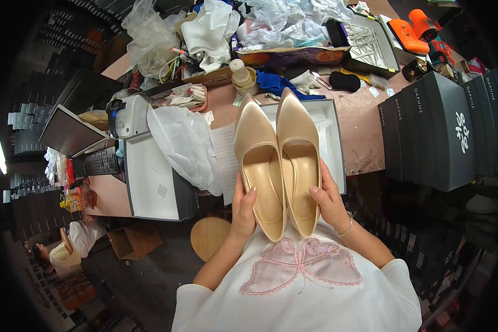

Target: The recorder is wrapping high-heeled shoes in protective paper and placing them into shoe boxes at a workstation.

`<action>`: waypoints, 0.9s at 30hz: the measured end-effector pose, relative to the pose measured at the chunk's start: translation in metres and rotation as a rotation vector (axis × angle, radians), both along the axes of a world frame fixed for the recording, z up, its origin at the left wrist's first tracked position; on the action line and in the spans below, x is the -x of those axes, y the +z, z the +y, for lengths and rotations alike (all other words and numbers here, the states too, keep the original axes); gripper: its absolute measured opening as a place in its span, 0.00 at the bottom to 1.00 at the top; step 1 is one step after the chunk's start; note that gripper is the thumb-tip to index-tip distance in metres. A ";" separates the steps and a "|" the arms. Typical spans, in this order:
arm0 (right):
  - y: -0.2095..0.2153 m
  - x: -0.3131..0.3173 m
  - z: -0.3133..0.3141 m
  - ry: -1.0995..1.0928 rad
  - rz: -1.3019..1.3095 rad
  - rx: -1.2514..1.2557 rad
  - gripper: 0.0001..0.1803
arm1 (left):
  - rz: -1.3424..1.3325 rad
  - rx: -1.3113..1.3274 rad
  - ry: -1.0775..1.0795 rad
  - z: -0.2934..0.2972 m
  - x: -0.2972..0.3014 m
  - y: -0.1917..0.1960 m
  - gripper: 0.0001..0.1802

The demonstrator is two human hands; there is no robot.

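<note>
Two champagne satin pumps with pointed toes are held side by side in front of me, toes pointing away. My left hand (pixel 243 213) grips the left pump (pixel 254 130) near its heel end, thumb at the inner edge. Around the outer side of the right pump (pixel 298 122) my right hand (pixel 330 202) is closed the same way, thumb over the rim. Behind the shoes lies an open white-lined shoebox part (pixel 333 145), partly covered by them. Left of it are a white paper sheet (pixel 222 157) and a sheet of white tissue (pixel 183 145).
Another box part (pixel 149 185) lies left at the table edge. Dark shoeboxes (pixel 445 130) stand at the right. A label printer (pixel 130 117), monitor (pixel 72 130) and keyboard (pixel 100 161) sit left. Bags fill a tray (pixel 293 57) at the back. A round stool (pixel 210 238) stands below; another person (pixel 74 246) is far left.
</note>
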State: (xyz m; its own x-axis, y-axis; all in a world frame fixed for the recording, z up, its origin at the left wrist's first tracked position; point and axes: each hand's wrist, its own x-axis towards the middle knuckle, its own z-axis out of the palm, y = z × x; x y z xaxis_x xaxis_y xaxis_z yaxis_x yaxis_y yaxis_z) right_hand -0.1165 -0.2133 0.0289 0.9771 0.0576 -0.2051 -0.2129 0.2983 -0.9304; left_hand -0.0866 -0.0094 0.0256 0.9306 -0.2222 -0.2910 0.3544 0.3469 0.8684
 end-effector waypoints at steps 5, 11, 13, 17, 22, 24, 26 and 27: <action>0.002 0.001 0.000 -0.012 -0.087 0.045 0.40 | -0.055 0.002 0.032 -0.004 -0.003 0.005 0.38; 0.004 -0.008 -0.007 -0.018 0.021 0.039 0.33 | -0.021 -0.031 0.051 -0.006 -0.016 0.005 0.31; 0.001 -0.018 -0.021 -0.052 0.124 -0.061 0.26 | 0.133 0.036 0.009 0.007 -0.032 0.007 0.27; 0.001 -0.021 -0.060 0.054 0.377 -0.503 0.21 | 0.333 0.082 -0.237 0.037 -0.054 -0.009 0.20; -0.042 -0.005 -0.057 0.342 0.239 -1.037 0.28 | 0.504 1.282 -0.497 0.014 -0.035 -0.041 0.29; -0.061 -0.002 -0.046 0.430 0.185 -1.189 0.29 | 0.505 1.228 -0.472 0.007 -0.021 -0.049 0.29; -0.069 0.005 -0.037 0.456 0.208 -1.235 0.29 | 0.505 1.166 -0.475 0.001 -0.014 -0.040 0.28; -0.071 0.009 -0.032 0.471 0.225 -1.263 0.28 | 0.539 1.160 -0.484 -0.001 -0.012 -0.040 0.27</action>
State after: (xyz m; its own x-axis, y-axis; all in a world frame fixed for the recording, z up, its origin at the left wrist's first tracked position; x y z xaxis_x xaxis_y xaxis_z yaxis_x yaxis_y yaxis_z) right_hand -0.1259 -0.2451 -0.0419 0.7659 0.6374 0.0838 -0.6388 0.7693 -0.0131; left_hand -0.0749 -0.0101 -0.0140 0.5220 -0.8528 -0.0146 0.8462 0.5200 -0.1166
